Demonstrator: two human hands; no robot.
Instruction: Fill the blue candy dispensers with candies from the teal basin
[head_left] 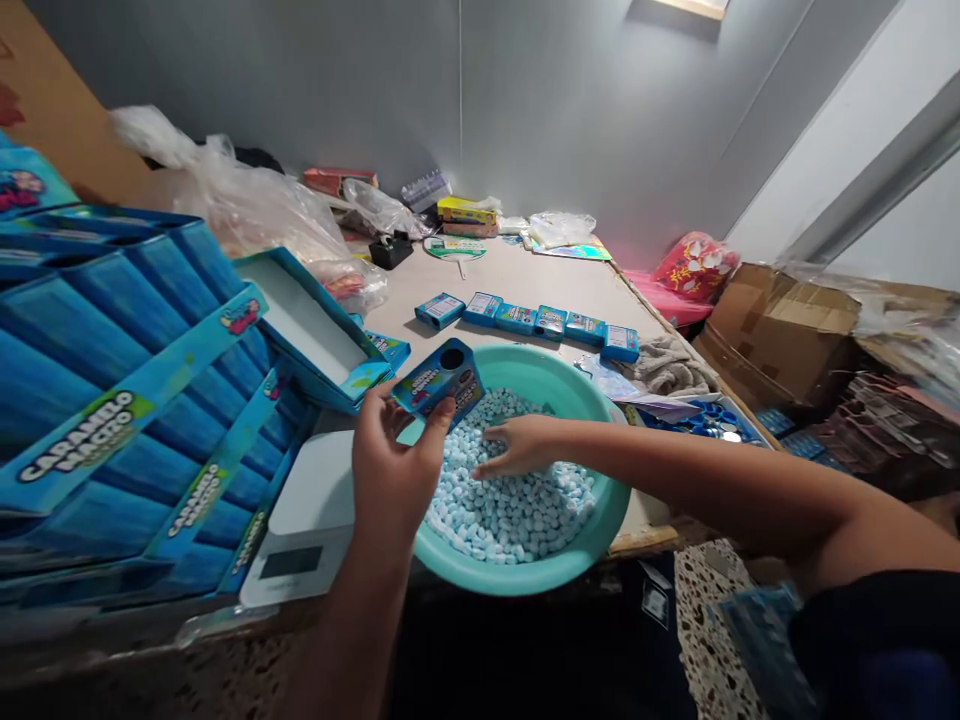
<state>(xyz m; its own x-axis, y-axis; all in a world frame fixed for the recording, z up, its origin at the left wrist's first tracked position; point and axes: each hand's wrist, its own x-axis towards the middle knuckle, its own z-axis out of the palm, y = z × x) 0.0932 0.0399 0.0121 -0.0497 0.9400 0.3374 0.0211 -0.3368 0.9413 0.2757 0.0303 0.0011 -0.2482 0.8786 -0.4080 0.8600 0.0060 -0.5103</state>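
Observed at the centre of the frame: the left hand (397, 450) is clamped on a small blue box (457, 382), thumb on the near side, a round dark hole in its upper face. The box is tilted and sits above the left rim of a green basin (616, 520). The right hand (525, 445) reaches in from the right, its thumb and fingers apart, fingertips at the pale blue candies (517, 515) in the basin; whether it grips any, I cannot tell.

Beyond the basin, six blue boxes (517, 318) lie in an uneven row on the table (420, 278). Left of the basin stands a white scale (319, 485), partly behind the left forearm; its display reading is illegible. Large blue cartons (135, 370) fill the left of the frame, beside an open blue carton (307, 325) with a white interior. Right of the basin are a grey cloth (667, 365) and a tray of blue caps (709, 420). Brown cardboard boxes (780, 320) are noted at the right.
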